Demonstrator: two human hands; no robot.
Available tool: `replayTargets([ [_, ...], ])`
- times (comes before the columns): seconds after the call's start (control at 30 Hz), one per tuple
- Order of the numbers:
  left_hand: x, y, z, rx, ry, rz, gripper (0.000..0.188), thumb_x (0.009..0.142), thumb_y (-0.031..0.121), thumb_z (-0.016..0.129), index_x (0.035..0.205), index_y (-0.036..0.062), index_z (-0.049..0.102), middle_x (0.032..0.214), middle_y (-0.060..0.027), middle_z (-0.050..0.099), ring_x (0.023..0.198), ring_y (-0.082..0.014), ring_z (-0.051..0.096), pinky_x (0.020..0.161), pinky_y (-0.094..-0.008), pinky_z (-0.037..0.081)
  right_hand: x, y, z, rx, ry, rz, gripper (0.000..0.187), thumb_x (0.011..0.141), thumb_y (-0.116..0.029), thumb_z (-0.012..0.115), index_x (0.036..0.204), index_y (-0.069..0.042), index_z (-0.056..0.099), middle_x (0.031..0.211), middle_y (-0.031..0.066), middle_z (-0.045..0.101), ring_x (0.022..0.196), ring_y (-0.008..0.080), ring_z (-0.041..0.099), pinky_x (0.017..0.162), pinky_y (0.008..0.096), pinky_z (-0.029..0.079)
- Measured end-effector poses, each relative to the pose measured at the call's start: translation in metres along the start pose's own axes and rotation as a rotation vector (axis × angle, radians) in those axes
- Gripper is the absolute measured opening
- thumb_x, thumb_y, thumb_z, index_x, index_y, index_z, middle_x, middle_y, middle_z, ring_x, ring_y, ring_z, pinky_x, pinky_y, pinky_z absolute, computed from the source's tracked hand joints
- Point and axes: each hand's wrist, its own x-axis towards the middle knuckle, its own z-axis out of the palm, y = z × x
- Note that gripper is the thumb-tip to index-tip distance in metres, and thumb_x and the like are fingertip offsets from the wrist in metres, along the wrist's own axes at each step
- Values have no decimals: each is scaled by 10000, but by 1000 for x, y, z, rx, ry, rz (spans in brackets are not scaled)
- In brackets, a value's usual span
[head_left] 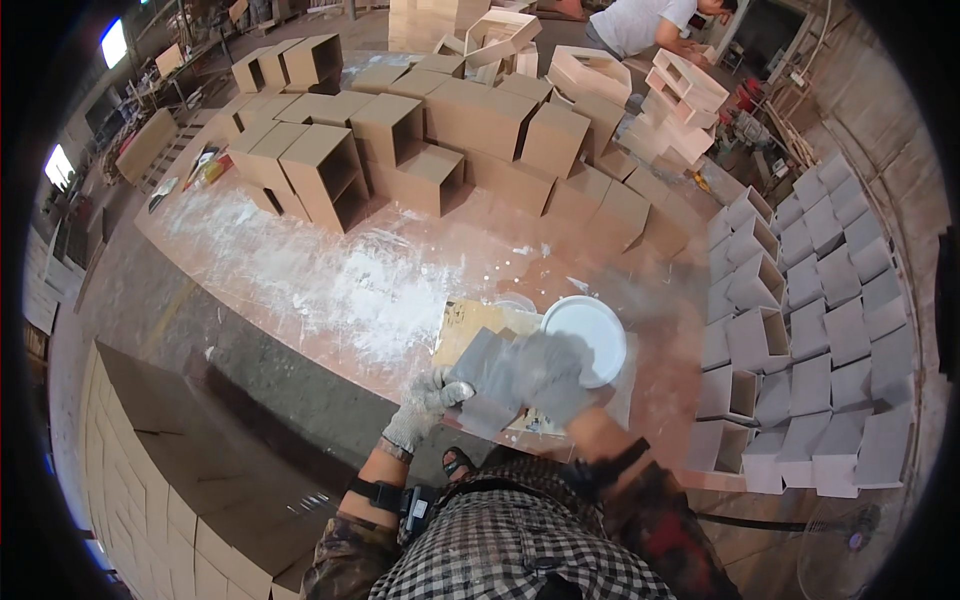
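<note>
By the edge of the table (658, 330) is a gray box (478, 362) near a round lid (592, 335). The left hand (430, 400) grips the box with curled fingers; the right hand (558, 382) is too blurry to tell.

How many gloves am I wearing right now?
2: the left glove on your left hand, gripping the grey piece, and the right glove on your right hand, blurred by motion.
</note>
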Motion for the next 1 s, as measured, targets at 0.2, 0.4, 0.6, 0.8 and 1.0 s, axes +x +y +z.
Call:
replayTargets([
  [0.2, -10, -6, 1, -150, 58, -34, 242, 743, 222, 769, 820, 71, 596, 738, -1, 571, 652, -91, 536, 593, -250, 468, -8, -17, -3, 53, 112, -210, 165, 762, -185, 543, 821, -84, 660, 826, 136, 643, 812, 296, 632, 731, 411, 497],
  [0.4, -8, -6, 2, -55, 60, -21, 233, 745, 203, 763, 822, 62, 594, 745, 0, 568, 669, -99, 543, 592, -252, 470, 22, 3, 10, 36, 43, -99, 184, 759, -183, 543, 840, -76, 669, 837, 135, 652, 814, 306, 634, 725, 409, 501],
  [0.6, -16, -10, -4, -163, 58, -38, 220, 749, 185, 754, 852, 44, 621, 795, -28, 621, 715, -123, 592, 634, -254, 495, 20, -11, 4, 206, 157, -327, 205, 779, -192, 536, 867, -63, 669, 803, 153, 652, 759, 344, 634, 697, 424, 499],
  [0.8, -14, -14, -13, -60, 99, -20, 197, 755, 159, 752, 838, 26, 632, 791, -28, 630, 759, -134, 601, 700, -259, 502, 35, -5, -15, 138, 112, -227, 170, 732, -204, 567, 789, -68, 650, 775, 138, 623, 753, 303, 623, 700, 434, 502],
  [1.0, -14, -21, -6, -180, 85, 37, 259, 745, 147, 764, 917, 16, 621, 811, -38, 648, 772, -131, 620, 701, -287, 542, 37, -21, 14, 294, 203, -345, 190, 710, -213, 587, 778, -42, 635, 770, 151, 618, 752, 317, 614, 712, 430, 495],
])
